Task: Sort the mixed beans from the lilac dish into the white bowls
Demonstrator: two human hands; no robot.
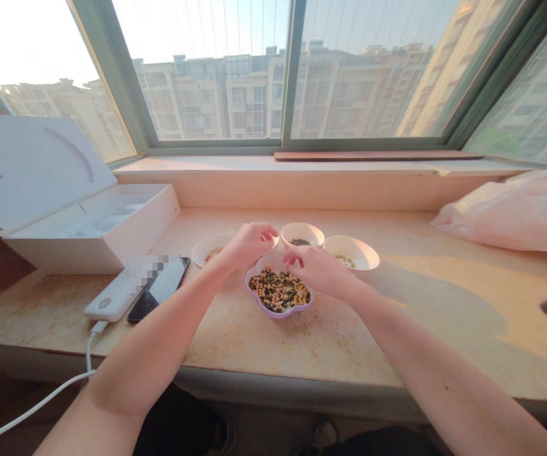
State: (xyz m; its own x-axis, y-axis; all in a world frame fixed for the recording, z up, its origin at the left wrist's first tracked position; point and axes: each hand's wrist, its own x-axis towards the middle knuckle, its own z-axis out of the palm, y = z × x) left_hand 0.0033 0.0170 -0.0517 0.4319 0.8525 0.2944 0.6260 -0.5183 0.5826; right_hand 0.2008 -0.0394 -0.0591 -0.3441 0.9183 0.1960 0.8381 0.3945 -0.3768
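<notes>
A scalloped purple bowl [280, 313] holds a mix of yellow beans and dark beans. Over its back right part is my right hand [312, 266], thumb and fingers pinched together; whatever they hold is too small to make out. My left hand [252, 242] is held over a small white bowl [275, 241] behind the purple one, mostly covered by that hand. Its fingers curl down and inward, and their tips do not show clearly. Around them stand a white bowl [201, 251] at left, a white bowl with dark bits [302, 228] behind, and a wider white bowl [366, 254] at right with a few pale pieces.
At left, an open white box [135, 231] stands behind a white power bank [112, 297] and a dark phone [159, 288]. A white cable [40, 405] hangs over the counter's front edge. A pale plastic bag [515, 212] lies at far right, below the window.
</notes>
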